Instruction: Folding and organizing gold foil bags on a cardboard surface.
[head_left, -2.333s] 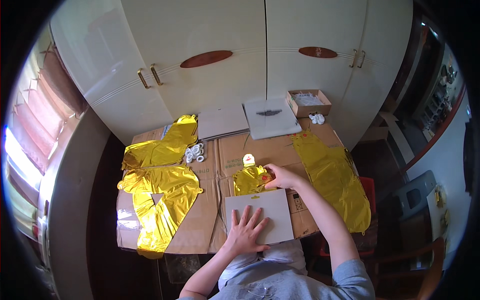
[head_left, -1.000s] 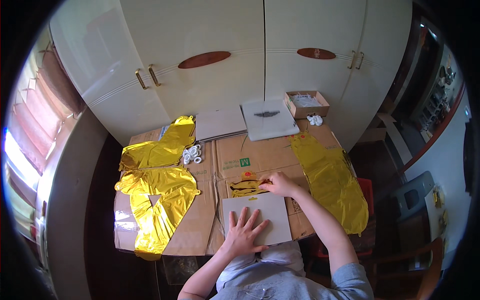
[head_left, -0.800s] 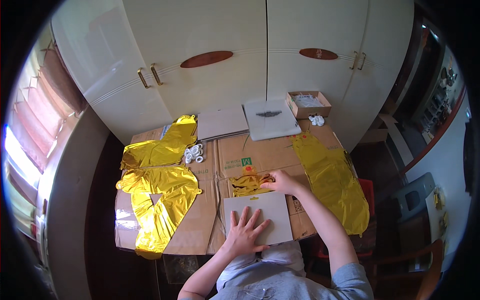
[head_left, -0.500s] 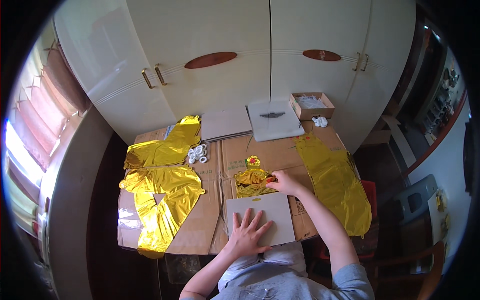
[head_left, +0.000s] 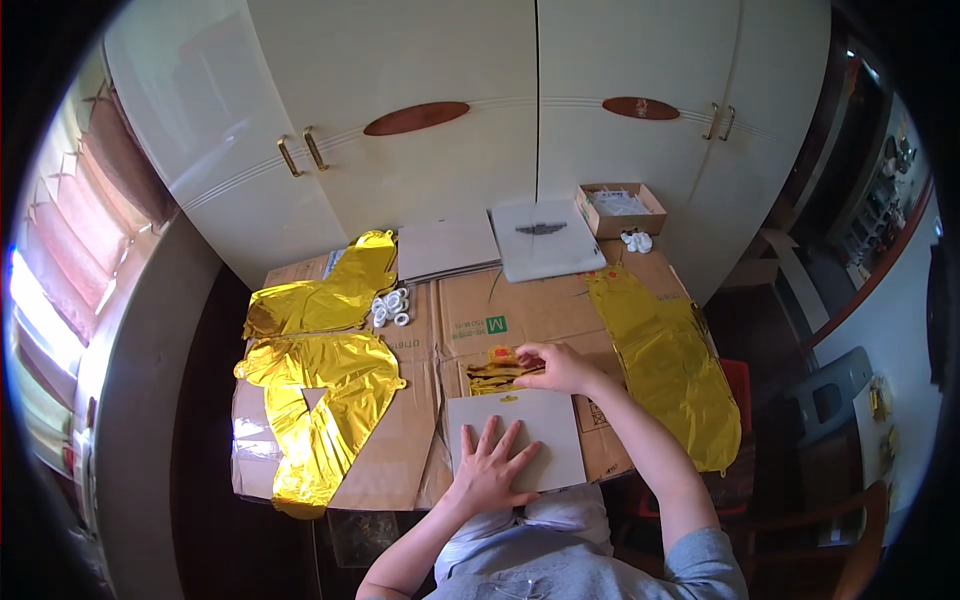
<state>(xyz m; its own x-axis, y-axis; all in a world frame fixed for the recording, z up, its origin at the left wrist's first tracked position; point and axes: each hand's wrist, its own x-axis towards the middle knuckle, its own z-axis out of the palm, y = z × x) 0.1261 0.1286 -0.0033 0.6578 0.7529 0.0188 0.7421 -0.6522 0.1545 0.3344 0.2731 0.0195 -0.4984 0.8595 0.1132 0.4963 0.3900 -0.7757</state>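
Observation:
Near the front edge of the cardboard-covered table lies a pale grey card (head_left: 560, 437) with a hang hole at its top. My left hand (head_left: 490, 462) presses flat on it, fingers spread. Just beyond the card, a small folded gold foil balloon (head_left: 490, 376) with a red mark lies crumpled, its near edge meeting the card. My right hand (head_left: 562, 370) is at its right side, fingers curled round the foil; the fingertips partly cover it.
Flat gold foil balloons lie at the left (head_left: 335, 395), back left (head_left: 330, 298) and right (head_left: 675, 375). White rings (head_left: 390, 306), a stack of grey cards (head_left: 447, 247), a translucent plastic pouch (head_left: 545, 243), an open box (head_left: 622, 211) and a white bundle (head_left: 636, 241) sit farther back.
My right hand has moved slightly left over the foil. The foil's raised far part has folded down toward me, baring green print on the cardboard. My left hand stays on the card.

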